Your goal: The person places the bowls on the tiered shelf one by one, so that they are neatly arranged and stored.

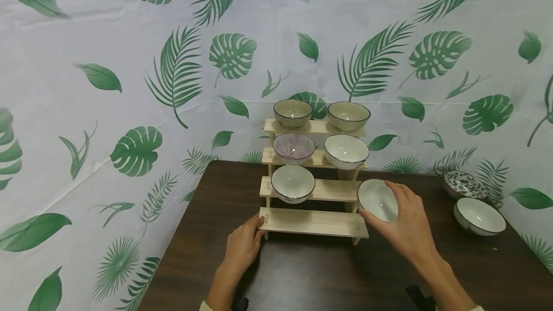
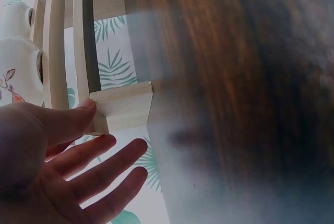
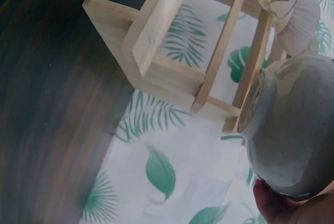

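Observation:
My right hand (image 1: 408,222) holds a white bowl (image 1: 377,200) with a dark rim, thumb and fingers at its edge. The bowl is tilted beside the right end of a stepped wooden display stand (image 1: 314,221); in the right wrist view the bowl's underside (image 3: 292,125) faces the shelf ends. With thumb and index finger, my left hand (image 1: 243,244) pinches the left end of the lowest shelf (image 2: 99,122). On the stand are two speckled bowls (image 1: 293,113) at the top, a purple-striped bowl (image 1: 294,149) and a white bowl (image 1: 346,151) below, and another white bowl (image 1: 293,184) lower at left.
At the right of the dark wooden table (image 1: 194,248) stand a white bowl (image 1: 479,216) and a black-patterned bowl (image 1: 465,184), close together. A leaf-print cloth (image 1: 276,28) hangs behind the table and along its sides.

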### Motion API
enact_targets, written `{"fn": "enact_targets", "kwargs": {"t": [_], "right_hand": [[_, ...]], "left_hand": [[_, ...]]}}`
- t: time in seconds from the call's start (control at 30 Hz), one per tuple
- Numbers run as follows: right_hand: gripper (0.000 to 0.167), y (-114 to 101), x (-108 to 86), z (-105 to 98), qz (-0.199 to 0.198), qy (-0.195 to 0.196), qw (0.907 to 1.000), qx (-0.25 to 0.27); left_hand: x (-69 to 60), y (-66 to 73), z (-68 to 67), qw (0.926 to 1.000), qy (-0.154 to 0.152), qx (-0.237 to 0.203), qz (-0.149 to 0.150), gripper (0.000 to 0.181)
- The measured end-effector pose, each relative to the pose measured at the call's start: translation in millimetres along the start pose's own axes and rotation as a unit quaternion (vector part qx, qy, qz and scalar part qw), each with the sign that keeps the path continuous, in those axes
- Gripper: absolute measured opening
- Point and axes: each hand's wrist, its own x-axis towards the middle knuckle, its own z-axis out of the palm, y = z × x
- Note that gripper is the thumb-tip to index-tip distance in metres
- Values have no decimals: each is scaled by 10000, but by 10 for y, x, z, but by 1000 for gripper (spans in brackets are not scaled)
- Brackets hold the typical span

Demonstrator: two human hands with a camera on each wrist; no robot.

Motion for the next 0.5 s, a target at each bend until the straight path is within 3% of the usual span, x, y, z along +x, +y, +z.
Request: {"fn": "enact_targets", "kwargs": {"t": [0.5], "right_hand": [[87,-117,64,151,-192,-151,9997,12]], "left_hand": [[-1,-3,-2,10000,-16,-24,4,34]]}}
